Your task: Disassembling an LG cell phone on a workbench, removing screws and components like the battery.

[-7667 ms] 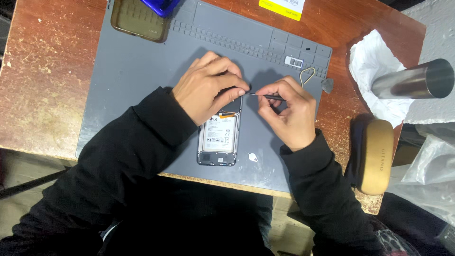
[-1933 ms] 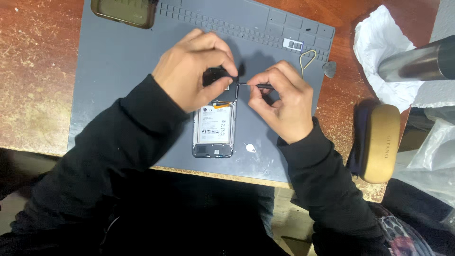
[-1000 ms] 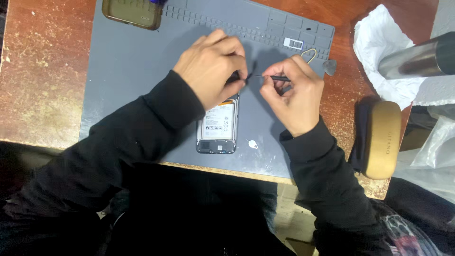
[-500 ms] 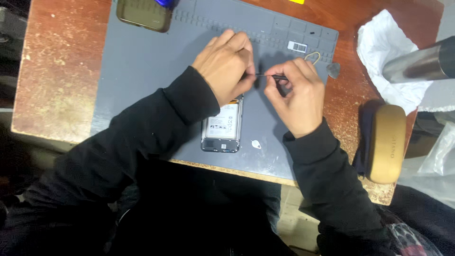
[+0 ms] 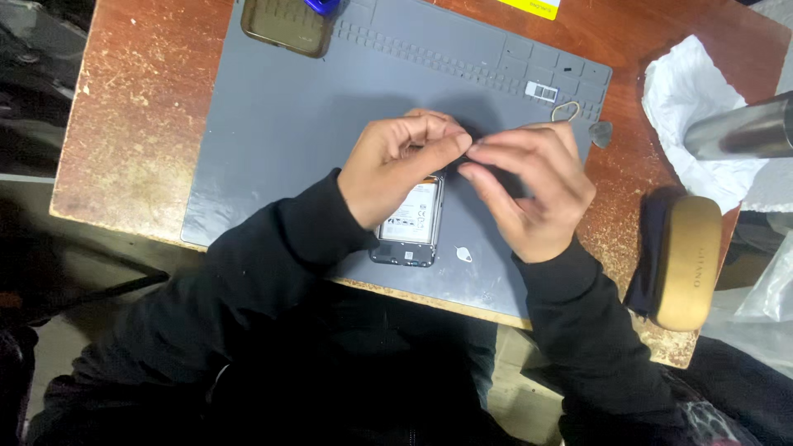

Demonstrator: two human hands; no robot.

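Note:
An opened phone (image 5: 410, 225) lies on the grey work mat (image 5: 273, 140), its back off and the white-labelled battery showing. My left hand (image 5: 396, 165) hovers over the phone's top end with thumb and forefinger pinched together. My right hand (image 5: 535, 194) reaches in from the right, and its fingertips meet the left hand's just above the phone's top edge. Whatever sits between the fingertips is hidden. A small white piece (image 5: 464, 254) lies on the mat right of the phone's lower end.
A brownish phone cover (image 5: 285, 25) lies at the mat's top edge. A wire loop (image 5: 567, 109) and a grey pick (image 5: 600, 133) lie at the mat's right edge. To the right are white paper (image 5: 690, 91), a metal cylinder (image 5: 739, 128) and a tan case (image 5: 686, 263).
The thin tool seen in my right hand half a second ago is no longer visible. My right fingertips have closed the gap to my left fingertips over the phone's top.

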